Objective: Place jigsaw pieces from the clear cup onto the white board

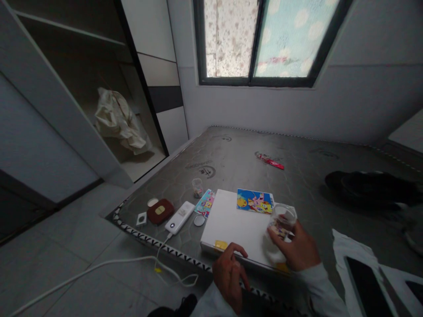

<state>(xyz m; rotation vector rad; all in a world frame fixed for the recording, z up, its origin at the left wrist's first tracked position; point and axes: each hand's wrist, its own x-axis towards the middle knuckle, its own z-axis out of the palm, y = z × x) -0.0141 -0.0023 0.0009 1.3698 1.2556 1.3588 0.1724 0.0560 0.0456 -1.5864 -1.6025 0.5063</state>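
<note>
A white board (231,222) lies on the grey mattress (251,163) near its front edge, with a colourful cartoon picture (254,200) at its far side. My right hand (295,246) grips a clear plastic cup (283,218) holding small coloured pieces, tilted over the board's right part. My left hand (228,275) rests at the board's near edge, fingers curled and touching it, holding nothing that I can see.
Left of the board lie another cartoon card (205,203), a small clear cup (197,187), a round lid (199,220), a white power bank (179,217) with cable, and a brown case (160,211). A red wrapper (270,161) lies farther back, dark clothing (370,187) at right.
</note>
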